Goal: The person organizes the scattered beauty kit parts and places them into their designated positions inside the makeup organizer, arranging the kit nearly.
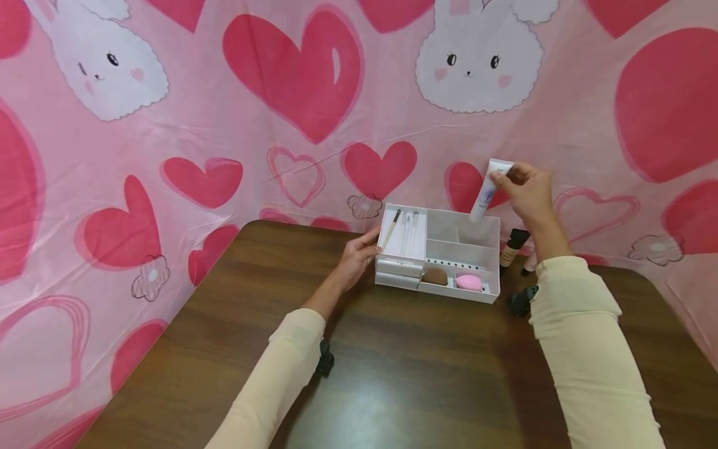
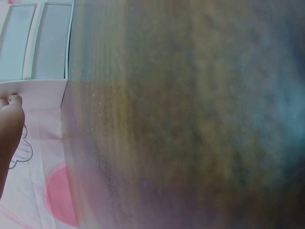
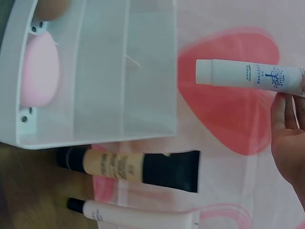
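My right hand [image 1: 530,190] pinches a white tube [image 3: 243,75] near its flat end, with the cap pointing down. It holds the tube above the back right of a white organizer [image 1: 462,252]; the right wrist view shows a blue tree print on it. My left hand [image 1: 359,255] rests against the organizer's left side, its fingertips [image 2: 15,99] on the side wall in the left wrist view. A brown sponge [image 1: 434,276] and a pink sponge [image 1: 469,282] sit in the front compartments. Several thin brushes [image 1: 406,232] lie on the left top section.
Right of the organizer stand a beige tube with black ends [image 3: 116,164] and a pale tube with a black cap [image 3: 138,213]. Two drawers [image 1: 398,273] form the organizer's front left. Behind the wooden table [image 1: 359,362] hangs a pink heart-print cloth [image 1: 291,125].
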Action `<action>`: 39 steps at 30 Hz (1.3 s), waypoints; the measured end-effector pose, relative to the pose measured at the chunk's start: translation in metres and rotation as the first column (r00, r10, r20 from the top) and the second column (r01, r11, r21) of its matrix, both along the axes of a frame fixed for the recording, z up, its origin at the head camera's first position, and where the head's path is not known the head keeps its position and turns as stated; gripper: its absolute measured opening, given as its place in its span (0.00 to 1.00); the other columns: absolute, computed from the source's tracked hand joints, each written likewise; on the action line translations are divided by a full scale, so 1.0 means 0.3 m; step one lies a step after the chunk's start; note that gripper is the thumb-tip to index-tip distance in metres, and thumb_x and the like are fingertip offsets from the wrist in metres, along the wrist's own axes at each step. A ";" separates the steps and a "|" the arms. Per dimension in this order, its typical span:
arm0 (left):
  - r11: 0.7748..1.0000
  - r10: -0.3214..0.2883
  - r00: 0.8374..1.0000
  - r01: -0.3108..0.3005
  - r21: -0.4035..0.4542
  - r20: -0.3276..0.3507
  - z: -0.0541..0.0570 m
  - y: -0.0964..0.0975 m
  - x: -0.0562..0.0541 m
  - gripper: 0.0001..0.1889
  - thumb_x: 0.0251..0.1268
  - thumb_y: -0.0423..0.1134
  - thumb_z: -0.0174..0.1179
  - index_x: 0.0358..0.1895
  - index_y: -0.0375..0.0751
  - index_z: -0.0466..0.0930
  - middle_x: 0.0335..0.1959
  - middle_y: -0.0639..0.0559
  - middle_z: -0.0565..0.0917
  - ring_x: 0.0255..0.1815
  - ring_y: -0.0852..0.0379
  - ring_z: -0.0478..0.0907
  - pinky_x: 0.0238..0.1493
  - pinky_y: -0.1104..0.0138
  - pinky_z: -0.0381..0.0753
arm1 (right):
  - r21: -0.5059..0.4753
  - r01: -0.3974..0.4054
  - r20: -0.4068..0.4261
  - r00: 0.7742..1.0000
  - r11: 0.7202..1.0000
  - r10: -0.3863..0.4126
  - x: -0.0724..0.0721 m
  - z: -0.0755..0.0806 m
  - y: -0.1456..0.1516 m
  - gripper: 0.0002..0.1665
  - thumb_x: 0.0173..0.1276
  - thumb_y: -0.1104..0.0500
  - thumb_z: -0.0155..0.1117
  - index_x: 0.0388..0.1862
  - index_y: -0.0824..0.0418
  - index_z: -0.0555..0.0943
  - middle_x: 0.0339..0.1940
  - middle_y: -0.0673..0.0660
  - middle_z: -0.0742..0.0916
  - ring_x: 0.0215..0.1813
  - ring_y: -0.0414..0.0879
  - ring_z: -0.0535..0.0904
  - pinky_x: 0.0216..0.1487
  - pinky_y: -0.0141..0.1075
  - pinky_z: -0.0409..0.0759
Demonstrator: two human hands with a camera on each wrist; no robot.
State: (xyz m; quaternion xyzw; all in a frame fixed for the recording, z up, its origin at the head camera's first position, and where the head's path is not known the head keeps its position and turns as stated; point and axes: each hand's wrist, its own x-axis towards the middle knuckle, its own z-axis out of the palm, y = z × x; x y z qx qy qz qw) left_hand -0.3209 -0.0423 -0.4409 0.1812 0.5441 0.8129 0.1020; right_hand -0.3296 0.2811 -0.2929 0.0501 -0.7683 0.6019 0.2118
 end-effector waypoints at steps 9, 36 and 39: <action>1.000 -0.008 1.000 0.008 -0.002 -0.017 0.000 -0.003 0.002 0.33 0.69 0.19 0.43 0.78 0.23 0.50 0.84 0.35 0.50 0.81 0.41 0.53 0.82 0.51 0.52 | -0.010 -0.045 -0.011 0.999 0.999 0.044 -0.045 -0.110 -0.043 0.08 0.70 0.65 0.66 0.42 0.54 0.85 0.30 0.28 0.86 0.36 0.26 0.80 0.43 0.14 0.79; 1.000 -0.003 1.000 0.003 0.008 -0.021 0.009 0.005 0.001 0.33 0.69 0.19 0.43 0.77 0.22 0.49 0.83 0.34 0.50 0.82 0.39 0.51 0.81 0.52 0.53 | 0.234 -0.029 0.187 0.982 0.972 -0.016 -0.032 -0.310 -0.100 0.28 0.74 0.52 0.63 0.64 0.71 0.78 0.58 0.68 0.83 0.40 0.23 0.75 0.47 0.12 0.75; 1.000 -0.001 1.000 0.001 0.007 -0.020 0.004 0.004 0.001 0.33 0.68 0.19 0.43 0.77 0.22 0.50 0.84 0.34 0.50 0.81 0.40 0.52 0.80 0.52 0.53 | 0.238 -0.035 0.189 0.982 0.971 -0.010 -0.030 -0.326 -0.096 0.27 0.74 0.54 0.63 0.63 0.73 0.78 0.59 0.72 0.83 0.39 0.22 0.75 0.45 0.11 0.74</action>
